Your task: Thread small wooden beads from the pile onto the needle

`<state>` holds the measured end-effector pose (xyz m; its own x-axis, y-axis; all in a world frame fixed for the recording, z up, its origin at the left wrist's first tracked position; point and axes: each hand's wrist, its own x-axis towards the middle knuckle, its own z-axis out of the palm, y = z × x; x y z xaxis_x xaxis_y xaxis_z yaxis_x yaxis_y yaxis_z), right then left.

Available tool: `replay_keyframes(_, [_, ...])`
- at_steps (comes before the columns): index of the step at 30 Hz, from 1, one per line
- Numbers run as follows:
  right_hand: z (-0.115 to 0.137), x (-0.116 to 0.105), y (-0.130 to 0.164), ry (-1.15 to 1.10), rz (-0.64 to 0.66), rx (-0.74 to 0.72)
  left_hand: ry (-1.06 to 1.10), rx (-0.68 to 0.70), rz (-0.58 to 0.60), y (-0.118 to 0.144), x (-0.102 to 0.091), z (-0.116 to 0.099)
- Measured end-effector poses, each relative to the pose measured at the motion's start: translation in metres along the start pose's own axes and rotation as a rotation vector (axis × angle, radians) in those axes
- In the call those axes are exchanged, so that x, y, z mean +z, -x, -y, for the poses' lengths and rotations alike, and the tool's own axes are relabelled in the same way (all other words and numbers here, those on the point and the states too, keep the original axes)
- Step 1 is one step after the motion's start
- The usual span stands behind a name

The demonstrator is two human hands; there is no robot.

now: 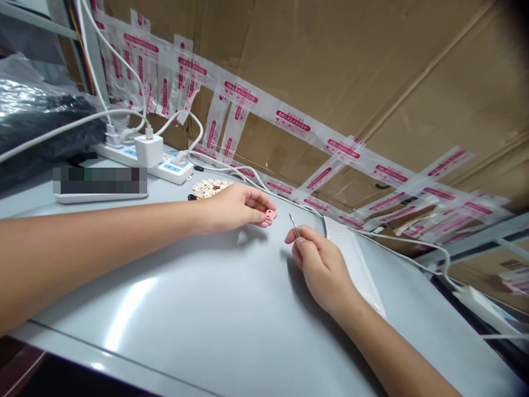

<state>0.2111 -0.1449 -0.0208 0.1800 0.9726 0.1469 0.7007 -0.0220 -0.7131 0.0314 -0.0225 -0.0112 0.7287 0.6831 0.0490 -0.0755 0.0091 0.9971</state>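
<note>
Between the thumb and fingers of my left hand (237,209) is a small pink piece with a hole in it (269,215), held just above the grey table (198,298). My right hand (318,259) pinches a thin metal tool (293,221), its narrow tip pointing up and toward the pink piece. A gap separates the tip from the piece. The exact kind of tool is too small to make out. Behind my left wrist lies a cluster of small cream-coloured pieces with holes (210,187), partly hidden by that hand.
A white power strip (173,168) with a charger (149,150) and cables stands at the back left, near a white-edged device (101,197). Black plastic wrapping (45,121) lies far left. Taped cardboard (330,82) walls the back. A white sheet (355,259) lies beside my right hand.
</note>
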Motion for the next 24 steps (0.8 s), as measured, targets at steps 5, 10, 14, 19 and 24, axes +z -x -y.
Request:
replay_keyframes(5, [0.0100, -0.0039, 0.0036, 0.230, 0.033, -0.071, 0.001, 0.015, 0.032, 0.0012, 0.0017, -0.0010])
replay_keyframes(10, [0.0107, -0.0032, 0.0035, 0.229, 0.005, -0.074, -0.052, 0.053, 0.057, 0.0012, -0.0008, -0.0002])
replay_keyframes(14, [0.0079, -0.0033, 0.0025, 0.180, 0.010, -0.033, -0.091, 0.072, 0.072, 0.0018, -0.0021, -0.0001])
replay_keyframes(19, [0.0067, -0.0027, 0.0040, 0.131, 0.054, 0.002, -0.084, 0.066, 0.061, 0.0018, -0.0010, -0.0004])
replay_keyframes(24, [0.0058, -0.0025, 0.0041, 0.089, 0.059, 0.029, -0.093, 0.044, 0.062, 0.0020, -0.0002, -0.0016])
